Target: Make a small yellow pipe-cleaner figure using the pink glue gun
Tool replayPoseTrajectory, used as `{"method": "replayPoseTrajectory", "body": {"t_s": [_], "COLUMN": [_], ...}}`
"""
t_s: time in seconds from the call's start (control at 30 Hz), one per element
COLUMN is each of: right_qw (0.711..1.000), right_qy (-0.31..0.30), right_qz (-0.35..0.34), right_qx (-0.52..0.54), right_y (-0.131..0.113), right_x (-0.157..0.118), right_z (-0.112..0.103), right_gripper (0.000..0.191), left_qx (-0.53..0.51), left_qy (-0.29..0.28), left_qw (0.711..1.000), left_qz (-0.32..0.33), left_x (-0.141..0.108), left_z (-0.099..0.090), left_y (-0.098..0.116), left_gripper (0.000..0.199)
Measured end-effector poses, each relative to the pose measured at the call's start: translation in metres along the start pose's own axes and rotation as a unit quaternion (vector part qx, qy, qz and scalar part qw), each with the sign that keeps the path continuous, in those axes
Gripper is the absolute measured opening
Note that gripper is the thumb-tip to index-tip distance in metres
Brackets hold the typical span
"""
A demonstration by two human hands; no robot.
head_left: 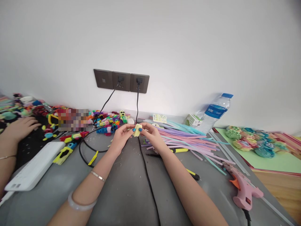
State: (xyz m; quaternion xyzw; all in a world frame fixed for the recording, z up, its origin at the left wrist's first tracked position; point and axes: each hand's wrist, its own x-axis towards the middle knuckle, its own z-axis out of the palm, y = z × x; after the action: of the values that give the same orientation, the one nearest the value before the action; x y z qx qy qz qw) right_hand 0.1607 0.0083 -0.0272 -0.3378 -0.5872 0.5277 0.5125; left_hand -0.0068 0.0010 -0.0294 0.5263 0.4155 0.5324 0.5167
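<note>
Both my hands meet over the grey table, pinching a small pale-yellow fuzzy piece (137, 130) that looks like bent pipe cleaner. My left hand (121, 138) grips its left side between thumb and fingers. On the other side, my right hand (152, 135) holds it in the same way, thumb in front. The fingertips hide part of the piece. Just right of my right hand lies a spread of pastel pipe cleaners (188, 136) in pink, purple and aqua. A finished yellow-green pipe-cleaner figure (122, 116) stands behind my left hand.
A pink glue gun (245, 188) lies at the right, near a tilted water bottle (215, 113). A white power strip (35, 166) sits left, beside another person's hand (21, 128). A black cable (148, 175) crosses the table; yellow-black cutters (194, 174) lie by my right forearm.
</note>
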Motion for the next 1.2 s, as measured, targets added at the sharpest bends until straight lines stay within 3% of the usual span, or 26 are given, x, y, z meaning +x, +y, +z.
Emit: {"method": "replayPoseTrajectory", "body": {"t_s": [0.23, 0.6, 0.9, 1.2], "right_qw": [0.994, 0.981, 0.988, 0.989], "right_qy": [0.037, 0.0, -0.014, -0.019], "right_qz": [0.043, 0.081, 0.086, 0.099], "right_qx": [0.097, 0.174, 0.131, 0.108], "right_y": [0.0046, -0.0035, -0.0036, -0.0025], "right_x": [-0.0001, -0.0026, -0.0032, -0.0014], "right_z": [0.0003, 0.0036, -0.0004, -0.0016], "right_gripper": [0.031, 0.033, 0.034, 0.038], "left_qx": [0.052, 0.129, 0.077, -0.033], "left_qy": [-0.056, -0.016, 0.022, 0.02], "left_qw": [0.993, 0.974, 0.986, 0.993], "left_qz": [0.093, 0.184, 0.144, 0.116], "left_x": [-0.001, -0.0005, -0.0011, -0.0004], "left_z": [0.0005, -0.0017, -0.0014, -0.0007], "left_y": [-0.0006, -0.006, -0.0008, 0.0022], "left_gripper": [0.039, 0.028, 0.027, 0.044]}}
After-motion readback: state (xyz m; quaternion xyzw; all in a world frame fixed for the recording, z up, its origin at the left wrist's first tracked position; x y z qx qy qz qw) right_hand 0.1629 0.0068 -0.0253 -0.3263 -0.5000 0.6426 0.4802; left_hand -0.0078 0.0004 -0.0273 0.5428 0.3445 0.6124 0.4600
